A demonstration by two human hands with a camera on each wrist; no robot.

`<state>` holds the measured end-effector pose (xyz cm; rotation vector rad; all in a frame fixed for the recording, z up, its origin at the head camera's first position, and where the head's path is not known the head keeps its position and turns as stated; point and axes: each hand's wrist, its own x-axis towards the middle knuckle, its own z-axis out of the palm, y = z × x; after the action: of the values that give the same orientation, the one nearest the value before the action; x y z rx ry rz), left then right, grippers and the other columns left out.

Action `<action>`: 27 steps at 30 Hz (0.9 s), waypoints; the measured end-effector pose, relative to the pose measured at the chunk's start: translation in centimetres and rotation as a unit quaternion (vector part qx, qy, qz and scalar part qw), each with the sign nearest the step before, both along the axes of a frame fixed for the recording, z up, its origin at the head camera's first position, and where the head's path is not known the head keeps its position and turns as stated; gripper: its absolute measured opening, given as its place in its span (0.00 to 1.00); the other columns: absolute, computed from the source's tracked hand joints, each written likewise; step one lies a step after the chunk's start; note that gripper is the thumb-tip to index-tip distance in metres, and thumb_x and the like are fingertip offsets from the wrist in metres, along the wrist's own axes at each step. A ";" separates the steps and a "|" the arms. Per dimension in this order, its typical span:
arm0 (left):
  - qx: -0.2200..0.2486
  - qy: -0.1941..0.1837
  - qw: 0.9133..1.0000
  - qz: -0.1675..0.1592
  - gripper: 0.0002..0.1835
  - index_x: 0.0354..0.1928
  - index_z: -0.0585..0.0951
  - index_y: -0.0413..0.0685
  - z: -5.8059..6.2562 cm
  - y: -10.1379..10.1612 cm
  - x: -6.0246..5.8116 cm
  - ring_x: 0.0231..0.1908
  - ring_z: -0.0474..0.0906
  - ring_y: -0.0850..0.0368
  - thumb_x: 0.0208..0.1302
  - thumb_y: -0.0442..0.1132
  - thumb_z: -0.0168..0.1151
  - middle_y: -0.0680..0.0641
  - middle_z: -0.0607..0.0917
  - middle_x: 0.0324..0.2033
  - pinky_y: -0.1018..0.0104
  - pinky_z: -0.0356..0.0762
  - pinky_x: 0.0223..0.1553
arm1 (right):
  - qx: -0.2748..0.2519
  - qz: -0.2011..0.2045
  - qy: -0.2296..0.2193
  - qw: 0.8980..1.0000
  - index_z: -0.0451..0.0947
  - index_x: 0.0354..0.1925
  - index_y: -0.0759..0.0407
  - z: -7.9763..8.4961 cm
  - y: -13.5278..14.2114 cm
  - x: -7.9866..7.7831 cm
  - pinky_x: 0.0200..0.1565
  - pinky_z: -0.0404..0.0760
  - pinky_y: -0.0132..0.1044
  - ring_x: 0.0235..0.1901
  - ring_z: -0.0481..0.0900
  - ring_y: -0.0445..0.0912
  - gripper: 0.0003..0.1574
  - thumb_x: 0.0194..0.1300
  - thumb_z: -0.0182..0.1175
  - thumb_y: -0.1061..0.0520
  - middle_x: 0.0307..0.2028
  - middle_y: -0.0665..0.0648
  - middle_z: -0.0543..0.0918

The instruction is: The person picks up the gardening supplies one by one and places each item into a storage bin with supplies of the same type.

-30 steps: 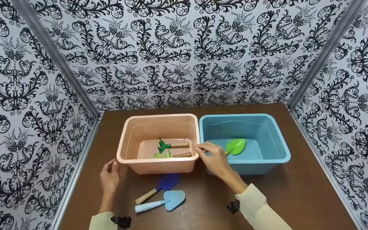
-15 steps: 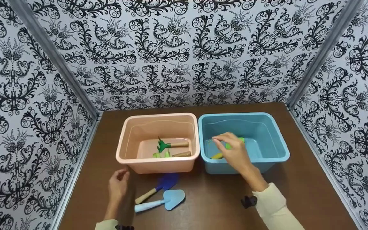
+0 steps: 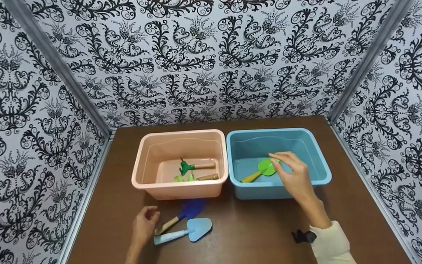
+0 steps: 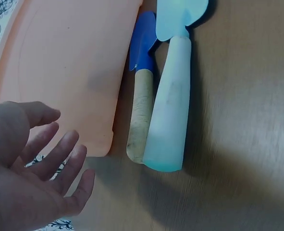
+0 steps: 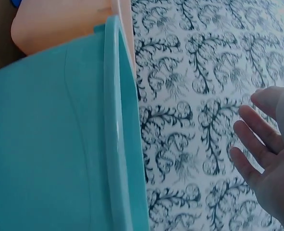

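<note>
My left hand (image 3: 145, 223) hovers beside the handles of two trowels, its fingers loosely bent with nothing in them. The dark blue trowel (image 3: 192, 208) has a wooden handle and lies partly against the light blue trowel (image 3: 199, 229); in the left wrist view both handles (image 4: 168, 106) point toward the hand. My right hand (image 3: 294, 176) is raised over the blue tub (image 3: 281, 192), fingers relaxed and holding nothing. Inside that tub lies a green trowel (image 3: 267, 167) with a yellow handle, partly overlapped by the fingers in the head view.
A peach tub (image 3: 185, 191) stands left of the blue one, rims close together. It holds a dark green hand rake (image 3: 186, 167) with a wooden handle and a light green tool (image 3: 191, 178), partly hidden by the front wall. Patterned walls (image 3: 196, 55) enclose the brown table (image 3: 255, 234).
My right hand has moved right, from the peach tub's rim to over the blue tub. My left hand has left the peach tub's corner and come down and right toward the trowel handles.
</note>
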<state>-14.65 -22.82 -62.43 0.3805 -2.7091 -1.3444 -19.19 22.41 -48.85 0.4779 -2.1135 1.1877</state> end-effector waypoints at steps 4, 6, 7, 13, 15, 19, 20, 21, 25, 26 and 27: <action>0.003 0.007 0.999 -0.042 0.11 0.44 0.85 0.38 -0.5 0.3 0.5 0.34 0.83 0.54 0.60 0.32 0.70 0.43 0.89 0.34 0.73 0.78 0.34 | -0.020 -0.029 0.001 0.999 0.87 0.46 0.64 -0.9 1.8 0.3 0.55 0.73 0.18 0.47 0.81 0.39 0.18 0.57 0.67 0.75 0.42 0.63 0.87; 0.003 0.002 0.999 -0.054 0.12 0.44 0.85 0.39 -0.7 0.4 0.7 0.34 0.83 0.55 0.58 0.32 0.72 0.44 0.89 0.33 0.73 0.77 0.34 | -0.033 -0.044 0.010 0.998 0.87 0.44 0.67 -1.1 2.5 0.5 0.56 0.72 0.19 0.48 0.80 0.36 0.17 0.56 0.66 0.77 0.41 0.66 0.86; 0.000 -0.001 0.998 -0.060 0.13 0.44 0.85 0.39 -0.8 0.4 0.9 0.34 0.83 0.55 0.57 0.32 0.73 0.44 0.89 0.33 0.72 0.78 0.34 | -0.040 -0.051 0.016 0.998 0.87 0.43 0.69 -1.0 2.8 0.7 0.57 0.72 0.19 0.48 0.80 0.35 0.17 0.55 0.65 0.78 0.40 0.68 0.86; -0.015 -0.031 0.994 -0.099 0.15 0.47 0.84 0.40 -0.2 1.0 1.1 0.41 0.85 0.45 0.57 0.33 0.72 0.40 0.89 0.39 0.58 0.82 0.41 | -0.082 -0.090 0.055 0.991 0.85 0.41 0.75 -0.3 4.1 1.7 0.56 0.71 0.22 0.47 0.79 0.38 0.15 0.53 0.63 0.81 0.40 0.74 0.84; -0.023 -0.037 0.993 -0.112 0.14 0.47 0.85 0.39 -0.1 1.2 1.2 0.43 0.85 0.44 0.58 0.33 0.71 0.39 0.88 0.41 0.54 0.83 0.43 | -0.083 -0.106 0.063 0.989 0.85 0.41 0.76 -0.3 4.8 1.8 0.54 0.69 0.22 0.47 0.77 0.38 0.16 0.52 0.63 0.81 0.40 0.75 0.84; -0.024 -0.046 0.987 -0.152 0.13 0.46 0.85 0.37 -0.1 1.4 1.2 0.42 0.85 0.47 0.59 0.33 0.71 0.40 0.88 0.41 0.57 0.83 0.42 | -0.082 -0.141 0.056 0.985 0.85 0.41 0.76 -1.0 6.0 2.0 0.53 0.67 0.22 0.47 0.75 0.37 0.17 0.51 0.65 0.81 0.42 0.77 0.83; -0.020 -0.050 0.985 -0.163 0.14 0.46 0.85 0.36 -0.1 1.4 1.2 0.42 0.85 0.48 0.58 0.32 0.71 0.39 0.88 0.41 0.57 0.83 0.42 | -0.082 -0.150 0.052 0.984 0.85 0.42 0.75 -1.5 6.5 1.9 0.53 0.66 0.23 0.48 0.74 0.36 0.18 0.50 0.66 0.80 0.43 0.76 0.83; -0.018 -0.052 0.983 -0.175 0.14 0.46 0.85 0.35 -0.2 1.4 1.2 0.42 0.85 0.48 0.58 0.32 0.71 0.39 0.88 0.41 0.57 0.84 0.41 | -0.082 -0.157 0.050 0.983 0.85 0.42 0.74 -2.0 7.0 1.7 0.53 0.66 0.23 0.48 0.74 0.35 0.18 0.50 0.67 0.80 0.44 0.75 0.83; -0.045 -0.050 0.976 -0.209 0.15 0.45 0.85 0.34 -0.3 1.4 1.3 0.43 0.85 0.43 0.56 0.31 0.73 0.37 0.88 0.41 0.51 0.84 0.44 | -0.084 -0.186 0.019 0.979 0.86 0.46 0.69 -4.3 9.4 1.4 0.54 0.63 0.23 0.51 0.71 0.31 0.22 0.49 0.70 0.76 0.49 0.72 0.84; -0.057 -0.045 0.974 -0.214 0.15 0.45 0.85 0.33 -0.3 1.4 1.3 0.43 0.85 0.43 0.55 0.31 0.73 0.37 0.88 0.41 0.50 0.84 0.45 | -0.084 -0.191 0.009 0.978 0.86 0.47 0.67 -4.7 9.8 1.4 0.54 0.63 0.23 0.52 0.70 0.30 0.23 0.49 0.71 0.75 0.51 0.70 0.84; -0.069 -0.043 0.973 -0.217 0.15 0.44 0.85 0.34 -0.3 1.5 1.3 0.44 0.85 0.42 0.55 0.31 0.73 0.38 0.88 0.40 0.49 0.83 0.45 | -0.087 -0.195 -0.005 0.977 0.86 0.48 0.66 -4.9 10.1 1.5 0.56 0.62 0.23 0.53 0.70 0.29 0.24 0.50 0.71 0.74 0.52 0.69 0.83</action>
<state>-13.32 -21.35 -62.74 -0.1850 -3.0576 -1.2312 -17.69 32.55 -53.73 -0.0251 -1.9717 1.1275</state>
